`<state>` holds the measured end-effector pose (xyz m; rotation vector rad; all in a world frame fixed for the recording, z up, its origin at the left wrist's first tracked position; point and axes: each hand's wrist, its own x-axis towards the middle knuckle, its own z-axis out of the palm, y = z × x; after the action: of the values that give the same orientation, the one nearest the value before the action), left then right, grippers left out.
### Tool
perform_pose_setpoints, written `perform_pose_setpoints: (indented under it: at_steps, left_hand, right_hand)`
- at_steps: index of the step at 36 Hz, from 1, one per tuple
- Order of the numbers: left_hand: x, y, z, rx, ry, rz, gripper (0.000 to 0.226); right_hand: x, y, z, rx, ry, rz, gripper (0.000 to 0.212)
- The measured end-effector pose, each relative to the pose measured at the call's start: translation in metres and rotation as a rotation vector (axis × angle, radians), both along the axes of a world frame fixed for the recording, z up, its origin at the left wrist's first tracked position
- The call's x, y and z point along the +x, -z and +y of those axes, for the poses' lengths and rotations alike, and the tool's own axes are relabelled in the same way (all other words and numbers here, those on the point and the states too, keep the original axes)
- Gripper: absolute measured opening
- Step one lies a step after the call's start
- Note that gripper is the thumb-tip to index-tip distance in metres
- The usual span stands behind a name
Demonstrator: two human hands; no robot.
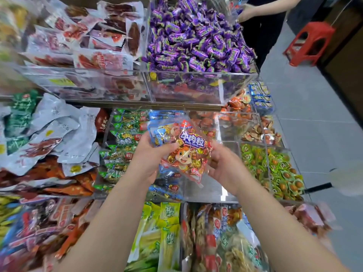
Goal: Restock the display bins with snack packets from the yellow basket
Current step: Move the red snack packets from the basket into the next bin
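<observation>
at the left, the row of green packets [121, 138] already fills its compartment. the left hand [146, 160] grasps a small stack of blue packets [157, 134], thumb on top, and also the left edge of the red packet [188, 154]. the right hand [224, 165] pinches the right edge of this same red packet. so both hands are closed on goods, and they hold them above the clear bin [214, 188]. the yellow basket is not in view.

i judge the step is to separate the colours and lay them down. it seems best that the right hand takes the red packet alone and lowers it flat into the compartment below it, which looks almost bare. the blue ones should go with the blue ones beneath.

the acrylic walls are thin and hard to see, so approach from the front. the shelf of purple sweets [196, 36] stands close above the back. further right are the green round sweets [275, 167], then the open floor [314, 134], with room for the elbow.
</observation>
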<state>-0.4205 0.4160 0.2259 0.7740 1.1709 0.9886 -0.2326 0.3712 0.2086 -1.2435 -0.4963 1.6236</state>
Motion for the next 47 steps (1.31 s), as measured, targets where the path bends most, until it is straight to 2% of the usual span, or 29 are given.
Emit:
perform_pose_setpoints:
  at_steps: [2,4,5,8,9,12,15,18,22,24,29,32,35,37,42,47]
  left_hand:
    - [0.005,-0.001,0.001,-0.017,-0.028,0.008,0.067]
    - [0.007,0.000,0.003,-0.020,-0.048,-0.001,0.071]
    - [0.006,0.002,0.004,-0.025,-0.062,-0.004,0.064]
    - [-0.001,0.008,0.011,-0.030,-0.133,0.033,0.020]
    - [-0.004,0.010,0.014,-0.024,-0.149,0.040,0.014]
    - [-0.012,0.010,0.018,-0.037,-0.178,0.012,0.013]
    - [-0.016,0.011,0.021,-0.072,-0.176,0.002,0.011]
    - [-0.018,0.012,0.025,-0.098,-0.161,-0.002,0.014]
    - [-0.019,0.011,0.025,-0.126,-0.165,-0.013,0.029]
    - [-0.020,0.010,0.026,-0.103,-0.153,-0.017,0.014]
    - [-0.022,0.007,0.025,-0.074,-0.147,-0.005,0.010]
    - [-0.022,0.006,0.024,-0.068,-0.153,-0.007,0.006]
    - [-0.022,0.007,0.024,-0.063,-0.158,-0.011,0.009]
    - [-0.021,0.006,0.025,-0.064,-0.160,-0.022,0.008]
    - [-0.021,0.003,0.024,-0.062,-0.151,-0.044,0.005]
    - [-0.023,-0.001,0.020,-0.059,-0.170,-0.055,0.008]
  right_hand:
    - [-0.001,0.007,-0.001,-0.001,-0.105,-0.072,0.049]
    - [0.003,0.013,0.002,-0.008,-0.096,-0.091,0.052]
    - [0.009,0.017,0.005,-0.007,-0.068,-0.070,0.048]
    - [0.036,0.030,0.016,0.001,0.086,-0.031,0.038]
    - [0.047,0.037,0.020,0.007,0.151,-0.035,0.033]
    - [0.076,0.062,0.031,-0.014,0.217,-0.249,0.028]
    - [0.086,0.089,0.042,-0.039,0.094,-0.509,0.035]
    - [0.079,0.114,0.061,-0.059,-0.033,-0.601,0.042]
    - [0.064,0.145,0.093,-0.074,-0.045,-0.577,0.044]
    - [0.057,0.157,0.104,-0.080,-0.006,-0.603,0.041]
    - [0.043,0.176,0.115,-0.117,0.103,-0.708,0.047]
    - [0.039,0.177,0.116,-0.106,0.146,-0.776,0.062]
    - [0.037,0.180,0.117,-0.066,0.083,-0.771,0.089]
    - [0.035,0.180,0.118,-0.067,0.075,-0.837,0.096]
    - [0.025,0.175,0.128,-0.072,0.225,-0.855,0.089]
    - [0.027,0.175,0.129,-0.089,0.180,-0.818,0.095]
